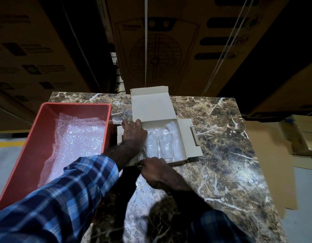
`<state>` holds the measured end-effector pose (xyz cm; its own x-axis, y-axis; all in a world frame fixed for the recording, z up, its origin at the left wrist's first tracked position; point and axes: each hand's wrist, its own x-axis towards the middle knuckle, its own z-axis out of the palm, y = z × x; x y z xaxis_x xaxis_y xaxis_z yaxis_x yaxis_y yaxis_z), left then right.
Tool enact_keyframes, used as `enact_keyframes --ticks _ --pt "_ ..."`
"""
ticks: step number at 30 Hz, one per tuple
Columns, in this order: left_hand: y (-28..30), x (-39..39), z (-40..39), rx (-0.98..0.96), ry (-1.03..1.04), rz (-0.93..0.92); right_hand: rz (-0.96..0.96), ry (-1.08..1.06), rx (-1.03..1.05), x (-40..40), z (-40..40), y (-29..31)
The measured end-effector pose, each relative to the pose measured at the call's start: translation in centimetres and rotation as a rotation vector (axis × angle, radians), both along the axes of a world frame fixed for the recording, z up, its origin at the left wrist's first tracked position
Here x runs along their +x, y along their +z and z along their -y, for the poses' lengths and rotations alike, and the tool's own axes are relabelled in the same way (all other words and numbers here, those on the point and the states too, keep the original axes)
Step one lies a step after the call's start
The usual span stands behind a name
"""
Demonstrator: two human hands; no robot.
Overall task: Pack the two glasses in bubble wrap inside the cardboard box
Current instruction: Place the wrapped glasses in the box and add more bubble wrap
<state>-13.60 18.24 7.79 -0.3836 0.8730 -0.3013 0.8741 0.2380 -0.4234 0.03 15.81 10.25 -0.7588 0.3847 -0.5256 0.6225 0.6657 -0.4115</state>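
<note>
Tall stacks of big printed cartons [169,41] stand behind a brown marble-patterned worktop [230,146] in a dim storeroom. At the worktop's left edge sits a red plastic tub [28,155], overhanging the side, with loose sheets of bubble wrap [78,137] lying inside it.

Just right of the tub, toward the far edge, lies the cardboard box [151,109], pale grey, its lid folded back and up and a side flap [190,137] spread flat to the right. Inside the box the two glasses [158,146] lie side by side, touching, rims toward the near side, bedded on a sheet of clear bubble wrap that lines the box bottom.

The left hand [134,135], coming out of a blue checked sleeve [64,199], reaches across to the box's left wall; its fingers [138,122] are straight and slightly spread, the tips resting on the wall's far corner, with the palm over the left part of the box.

The right hand [155,171] is at the box's near edge, in front of the glasses; its fingers are curled down onto that edge and seem to pinch the near flap, though the flap itself is mostly hidden beneath them.

Past the worktop's right edge, flattened cardboard [274,155] lies on the floor.
</note>
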Motion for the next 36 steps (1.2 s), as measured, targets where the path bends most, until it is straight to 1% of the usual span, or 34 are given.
enact_keyframes --ticks 4,6,8,10,12,14,17,20,23,26,30,33,36 --pt "0.1 -0.2 0.3 -0.008 -0.003 0.034 0.043 -0.126 -0.153 -0.4 -1.0 0.4" --pt "0.4 -0.5 0.5 -0.005 -0.018 0.074 -0.031 -0.202 -0.164 -0.3 -1.3 0.7" --pt "0.8 -1.1 0.8 0.026 -0.028 0.127 -0.166 -0.347 -0.145 0.5 -1.3 1.0" --pt "1.6 -1.9 1.1 0.102 -0.024 0.177 -0.27 -0.5 -0.069 1.7 -1.5 1.2" --pt "2.8 -2.4 1.5 0.21 -0.003 0.248 -0.298 -0.585 0.023 2.6 -1.7 1.2" --pt "4.0 -2.4 2.3 0.34 0.013 0.31 -0.313 -0.615 0.059 3.2 -1.6 1.0" --pt "5.2 -2.0 4.6 0.518 0.005 0.389 -0.325 -0.633 0.065 3.4 -0.9 0.9" --pt "6.1 -1.3 8.0 0.617 0.04 0.524 -0.341 -0.633 0.085 3.1 0.2 0.7" --pt "6.5 -0.9 12.4 0.693 0.071 0.559 -0.361 -0.608 0.109 2.7 1.4 0.5" --pt "6.5 -1.2 16.8 0.742 0.148 0.564 -0.373 -0.57 0.141 2.3 2.2 0.9" --pt "4.8 -2.8 21.8 0.716 0.335 0.484 -0.404 -0.468 0.122 2.1 3.4 1.3" --pt "3.1 -5.3 24.2 0.682 0.479 0.452 -0.491 -0.379 0.093 2.2 5.5 1.6" --pt "1.3 -8.1 25.2 0.533 0.61 0.423 -0.573 -0.332 0.07 1.8 7.5 1.7"
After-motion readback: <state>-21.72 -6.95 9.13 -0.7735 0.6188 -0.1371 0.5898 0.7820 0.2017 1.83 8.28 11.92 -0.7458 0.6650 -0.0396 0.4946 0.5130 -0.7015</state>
